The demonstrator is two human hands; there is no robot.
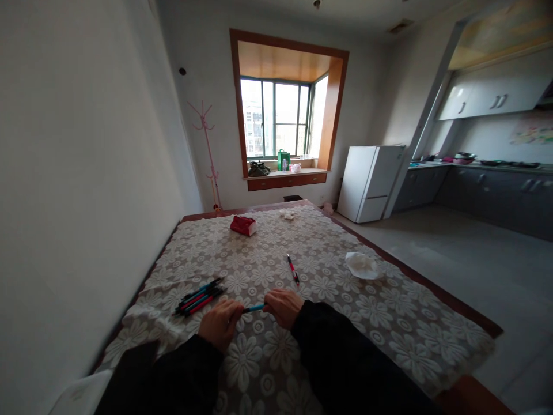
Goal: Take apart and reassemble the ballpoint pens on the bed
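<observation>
A blue pen (254,309) is stretched level between my two hands, just over the patterned tablecloth (242,360). Its left end is in the closed fingers of my left hand (221,323). The fingers of my right hand (284,305) are wrapped round the other end, so both tips are hidden. Left of my left hand lies a bundle of several pens (199,297), blue, red and black. Beyond my right hand a single red and black pen (292,269) rests on the cloth.
A red tissue pack (243,225) lies toward the far side of the table, near a small white item (287,215). Crumpled white paper (362,265) sits at the right. A wall (86,173) runs along the left edge; a white fridge (369,181) stands beyond.
</observation>
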